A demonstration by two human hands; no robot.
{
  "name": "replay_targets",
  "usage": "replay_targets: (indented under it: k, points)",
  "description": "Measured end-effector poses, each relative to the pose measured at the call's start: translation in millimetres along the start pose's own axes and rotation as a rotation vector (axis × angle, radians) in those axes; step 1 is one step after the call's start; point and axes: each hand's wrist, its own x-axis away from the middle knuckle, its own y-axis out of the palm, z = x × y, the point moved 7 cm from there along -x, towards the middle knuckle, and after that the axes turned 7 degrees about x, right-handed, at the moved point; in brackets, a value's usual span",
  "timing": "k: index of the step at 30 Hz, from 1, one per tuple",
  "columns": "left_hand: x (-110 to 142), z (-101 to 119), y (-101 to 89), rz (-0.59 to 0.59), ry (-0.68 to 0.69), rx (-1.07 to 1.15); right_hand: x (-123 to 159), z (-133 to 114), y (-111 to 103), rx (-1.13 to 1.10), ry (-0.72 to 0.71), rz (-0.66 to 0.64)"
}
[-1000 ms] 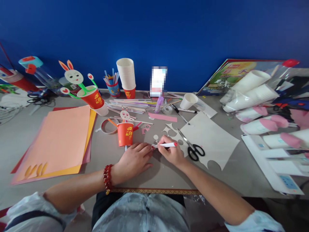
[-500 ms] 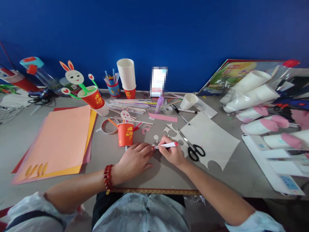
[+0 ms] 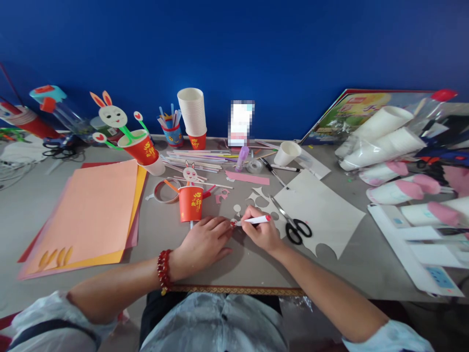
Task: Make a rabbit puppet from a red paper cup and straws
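Down on the table (image 3: pixel 252 271), the left hand (image 3: pixel 205 240) lies flat, fingers extended, while the right hand (image 3: pixel 262 232) pinches a white marker (image 3: pixel 258 219). Hands have barely budged this past second, so I'd guess colouring's still going. Tiny red-marked disc (image 3: pixel 233 223) sits right by the left fingertips; can't tell if they're touching.

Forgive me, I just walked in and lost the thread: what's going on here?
A person sits at a table of craft bits. The right hand grips a pen, its tip at a small paper piece with red on it. The left hand lies flat, fingertips beside that piece. Just beyond it stands a red cup with a paper rabbit above. Scissors lie to the right of the right hand.
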Motion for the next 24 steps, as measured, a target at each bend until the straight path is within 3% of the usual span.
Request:
replay_targets:
  k: [24]
  points:
    - [-0.4, -0.3, 0.3, 0.005, 0.006, 0.001, 0.5, 2.7, 0.5, 0.008, 0.010, -0.003]
